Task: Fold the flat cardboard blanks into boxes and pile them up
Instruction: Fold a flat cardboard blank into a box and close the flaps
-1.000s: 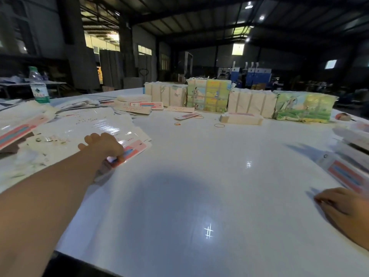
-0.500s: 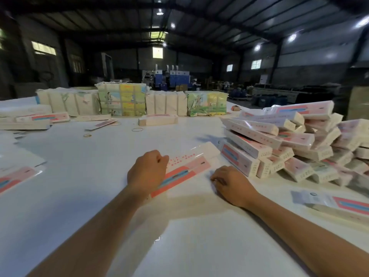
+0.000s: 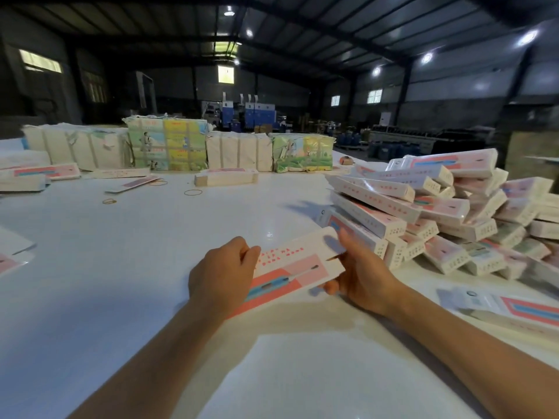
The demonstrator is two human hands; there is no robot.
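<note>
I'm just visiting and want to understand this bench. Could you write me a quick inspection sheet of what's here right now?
Surface: white table, glossy, lamp glare.
Job's things: flat blank held between both hands; pile of folded boxes at right.
Clutter: rubber bands; wrapped bundles along far edge; loose blanks at left.
Hands: left hand grips the blank's near end; right hand holds its far end.
Cables: nothing seen.
Surroundings: dim warehouse, blue machines behind.

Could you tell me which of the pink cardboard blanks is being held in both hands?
The flat blank at centre, gripped between the left hand and right hand; the others lie untouched.
</note>
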